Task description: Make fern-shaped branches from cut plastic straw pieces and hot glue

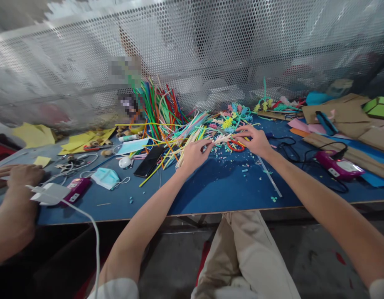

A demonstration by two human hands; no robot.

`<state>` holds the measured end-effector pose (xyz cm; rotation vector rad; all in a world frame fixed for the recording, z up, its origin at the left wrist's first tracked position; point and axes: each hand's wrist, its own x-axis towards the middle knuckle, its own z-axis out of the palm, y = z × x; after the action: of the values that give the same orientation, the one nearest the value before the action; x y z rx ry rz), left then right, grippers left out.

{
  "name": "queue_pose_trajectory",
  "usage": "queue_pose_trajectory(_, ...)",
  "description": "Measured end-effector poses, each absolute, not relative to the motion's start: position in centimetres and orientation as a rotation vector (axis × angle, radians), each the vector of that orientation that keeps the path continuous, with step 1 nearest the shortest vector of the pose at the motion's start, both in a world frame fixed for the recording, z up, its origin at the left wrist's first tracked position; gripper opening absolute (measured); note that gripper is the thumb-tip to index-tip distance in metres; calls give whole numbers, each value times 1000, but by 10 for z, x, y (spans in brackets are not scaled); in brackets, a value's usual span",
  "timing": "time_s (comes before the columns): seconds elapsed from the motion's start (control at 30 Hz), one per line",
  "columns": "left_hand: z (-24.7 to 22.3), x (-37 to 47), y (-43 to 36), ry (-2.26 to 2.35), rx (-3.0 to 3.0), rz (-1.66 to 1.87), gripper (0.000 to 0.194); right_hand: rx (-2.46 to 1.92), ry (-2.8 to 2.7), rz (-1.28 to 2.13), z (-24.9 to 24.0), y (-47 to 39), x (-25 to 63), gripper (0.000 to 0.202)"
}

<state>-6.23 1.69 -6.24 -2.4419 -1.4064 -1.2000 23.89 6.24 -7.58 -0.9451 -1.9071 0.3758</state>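
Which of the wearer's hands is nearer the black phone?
Left: the left hand is to the right of the black phone; the right hand is farther right.

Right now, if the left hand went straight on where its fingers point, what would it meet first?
Most likely the pale fuzzy strip, which the left hand seems to touch at its near end; the right hand lies roughly beyond it, though depth is unclear.

No lettering, brand or number can be read across the cluttered blue worktable [217, 189]. Any print is too small.
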Motion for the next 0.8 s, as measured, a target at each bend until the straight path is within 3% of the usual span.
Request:
queue_pose_trajectory(0.27, -62, -63, 18, -1488, -2410, -1169, 41, -858, -1908, 399, -73, 56, 229, 39)
queue_pose_trajectory(0.53, -65, -62, 18, -1495, -2434, -1183, 41, -827, -1940, 505, -77, 59, 224, 28)
queue_pose_trajectory(0.8, -63, -62, 18, -1513, -2432, -1181, 37, -887, -1874, 552, -83, 64, 231, 57)
